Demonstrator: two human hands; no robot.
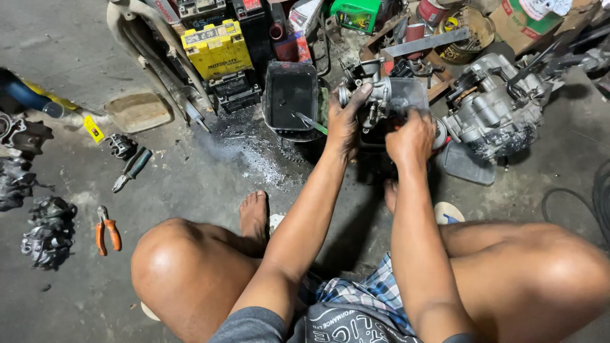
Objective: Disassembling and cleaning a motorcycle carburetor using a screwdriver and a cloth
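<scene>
Dark liquid fills the black tub [291, 95], a brush [311, 122] leaning in it; beside it, left hand [343, 124] fingers grasp the carburetor [375, 95], right hand [412, 136] fingers clenched on its underside.

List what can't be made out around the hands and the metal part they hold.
- Carburetor-like metal part, head view: its lower half is hidden by the left hand and right hand.
- Right hand's fingertips: blurred, so the grip is unclear.
- Black tray: contents too dark.
- Engine casing: underside shadowed.
</scene>
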